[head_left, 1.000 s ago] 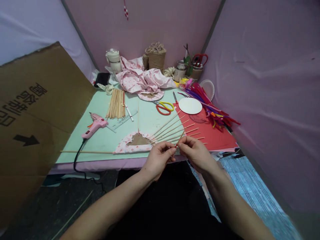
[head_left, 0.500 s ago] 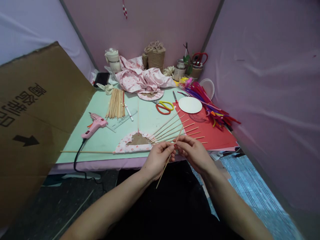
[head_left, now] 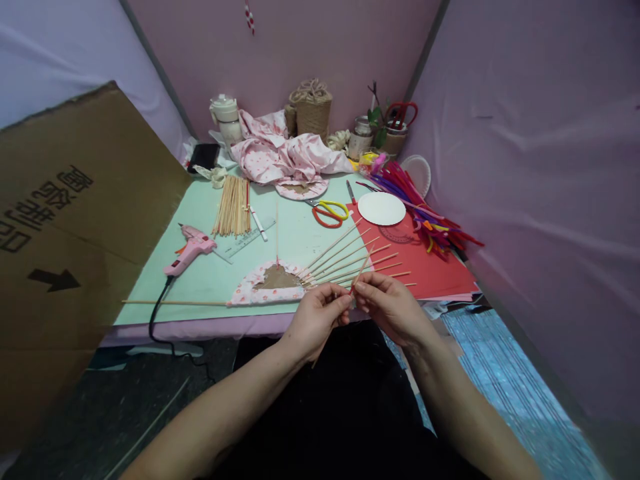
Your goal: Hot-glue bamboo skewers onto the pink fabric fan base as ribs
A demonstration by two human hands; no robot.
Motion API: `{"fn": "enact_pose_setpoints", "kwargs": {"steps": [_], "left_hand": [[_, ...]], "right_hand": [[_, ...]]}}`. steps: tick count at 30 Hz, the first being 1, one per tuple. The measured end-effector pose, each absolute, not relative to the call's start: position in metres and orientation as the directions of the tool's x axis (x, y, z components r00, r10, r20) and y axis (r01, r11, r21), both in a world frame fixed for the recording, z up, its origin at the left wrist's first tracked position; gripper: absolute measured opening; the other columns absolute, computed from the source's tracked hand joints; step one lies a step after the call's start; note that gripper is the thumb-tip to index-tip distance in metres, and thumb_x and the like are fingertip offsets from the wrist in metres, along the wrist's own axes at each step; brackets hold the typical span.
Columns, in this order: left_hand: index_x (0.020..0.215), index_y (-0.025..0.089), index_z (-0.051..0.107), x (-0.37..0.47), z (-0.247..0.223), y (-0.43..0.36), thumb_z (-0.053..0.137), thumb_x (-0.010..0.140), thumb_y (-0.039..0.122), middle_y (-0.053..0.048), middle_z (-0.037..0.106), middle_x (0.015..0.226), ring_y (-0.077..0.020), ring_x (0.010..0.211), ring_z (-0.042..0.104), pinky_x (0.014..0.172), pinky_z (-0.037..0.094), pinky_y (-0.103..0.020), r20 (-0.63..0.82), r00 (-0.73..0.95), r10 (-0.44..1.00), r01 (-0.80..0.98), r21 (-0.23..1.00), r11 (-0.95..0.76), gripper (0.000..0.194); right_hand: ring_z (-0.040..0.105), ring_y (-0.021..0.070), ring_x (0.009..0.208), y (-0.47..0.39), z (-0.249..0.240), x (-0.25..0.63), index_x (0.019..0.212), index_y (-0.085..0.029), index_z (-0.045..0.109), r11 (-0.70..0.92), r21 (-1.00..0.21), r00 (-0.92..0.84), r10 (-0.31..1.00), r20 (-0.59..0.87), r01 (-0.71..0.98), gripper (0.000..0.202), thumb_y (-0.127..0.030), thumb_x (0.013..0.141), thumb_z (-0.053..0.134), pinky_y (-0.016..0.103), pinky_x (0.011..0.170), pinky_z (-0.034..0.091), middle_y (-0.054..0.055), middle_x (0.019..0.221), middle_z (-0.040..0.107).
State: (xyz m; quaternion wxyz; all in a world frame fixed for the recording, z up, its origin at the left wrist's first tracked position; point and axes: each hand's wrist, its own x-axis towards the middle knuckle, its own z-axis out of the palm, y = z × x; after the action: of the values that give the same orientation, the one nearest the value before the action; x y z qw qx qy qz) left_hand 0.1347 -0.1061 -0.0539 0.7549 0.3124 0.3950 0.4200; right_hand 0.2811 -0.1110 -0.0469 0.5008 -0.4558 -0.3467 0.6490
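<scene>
Over the table's front edge, my left hand (head_left: 316,315) and my right hand (head_left: 391,303) meet, both closed on one thin wooden stick (head_left: 363,265). The stick slants up to the right, and its lower end shows beneath my left hand. A small red mark or band lies on it between my fingertips; its exact nature cannot be made out. Just beyond, a half-round cardboard piece edged with flowered pink cloth (head_left: 267,297) lies flat. Several wooden sticks (head_left: 336,252) fan out from its right side, one stands away from its top, and another extends left.
A pink hot glue gun (head_left: 190,250) lies left, its cord hanging over the edge. Behind are a bundle of sticks (head_left: 233,208), scissors (head_left: 329,213), crumpled pink cloth (head_left: 295,157), a white disc (head_left: 381,209) and pipe cleaners (head_left: 425,213). A large cardboard sheet (head_left: 75,267) stands left.
The held stick has tilted and its lower end has drawn up towards my left hand. My fingers have shifted slightly on it; the things on the table have stayed put.
</scene>
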Motion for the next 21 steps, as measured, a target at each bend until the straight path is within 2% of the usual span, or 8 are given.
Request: {"fn": "enact_pose_setpoints", "kwargs": {"steps": [8, 14, 16, 18, 21], "left_hand": [[0.068, 0.013, 0.069, 0.134, -0.049, -0.107, 0.093, 0.055, 0.043, 0.001, 0.065, 0.060, -0.0066, 0.050, 0.053, 0.051, 0.043, -0.019, -0.363, 0.388, 0.847, -0.415, 0.752, 0.512, 0.040], [0.070, 0.013, 0.070, 0.133, -0.050, -0.105, 0.094, 0.056, 0.039, 0.001, 0.065, 0.061, -0.0060, 0.054, 0.054, 0.053, 0.045, -0.016, -0.404, 0.400, 0.823, -0.461, 0.687, 0.562, 0.038], [0.072, 0.011, 0.072, 0.133, -0.051, -0.105, 0.094, 0.058, 0.035, 0.000, 0.064, 0.062, -0.0061, 0.055, 0.055, 0.054, 0.047, -0.016, -0.419, 0.427, 0.802, -0.471, 0.653, 0.592, 0.035], [0.073, 0.009, 0.072, 0.134, -0.050, -0.104, 0.093, 0.062, 0.029, -0.001, 0.065, 0.064, -0.0065, 0.057, 0.057, 0.057, 0.049, -0.017, -0.435, 0.454, 0.778, -0.487, 0.610, 0.625, 0.030], [0.074, 0.009, 0.072, 0.137, -0.049, -0.100, 0.088, 0.069, 0.018, -0.002, 0.066, 0.070, -0.0069, 0.060, 0.059, 0.060, 0.051, -0.018, -0.464, 0.475, 0.748, -0.521, 0.537, 0.664, 0.019]], "right_hand": [[0.043, 0.0094, 0.057, -0.112, -0.051, 0.276, 0.072, -0.019, 0.060, -0.317, -0.892, -0.080, 0.948, -0.308, -0.323, 0.038, -0.048, 0.066, 0.082, 0.025, 0.057, 0.037, -0.003, 0.064, 0.053], [0.041, 0.0090, 0.056, -0.114, -0.051, 0.283, 0.075, -0.019, 0.061, -0.238, -0.948, 0.039, 0.967, -0.251, -0.211, 0.038, -0.052, 0.069, 0.079, 0.024, 0.055, 0.033, -0.003, 0.064, 0.051], [0.042, 0.0099, 0.057, -0.122, -0.050, 0.296, 0.078, -0.019, 0.064, -0.221, -0.974, 0.062, 0.973, -0.224, -0.060, 0.037, -0.055, 0.074, 0.073, 0.025, 0.055, 0.033, -0.003, 0.065, 0.051], [0.044, 0.0120, 0.058, -0.136, -0.054, 0.316, 0.082, -0.019, 0.067, -0.202, -0.957, 0.065, 0.979, -0.192, 0.207, 0.038, -0.057, 0.082, 0.065, 0.026, 0.055, 0.035, -0.002, 0.064, 0.052], [0.053, 0.0168, 0.064, -0.165, -0.074, 0.355, 0.075, -0.020, 0.066, -0.115, -0.816, 0.057, 0.993, -0.100, 0.567, 0.038, -0.056, 0.085, 0.061, 0.029, 0.060, 0.041, 0.002, 0.068, 0.061]]}}
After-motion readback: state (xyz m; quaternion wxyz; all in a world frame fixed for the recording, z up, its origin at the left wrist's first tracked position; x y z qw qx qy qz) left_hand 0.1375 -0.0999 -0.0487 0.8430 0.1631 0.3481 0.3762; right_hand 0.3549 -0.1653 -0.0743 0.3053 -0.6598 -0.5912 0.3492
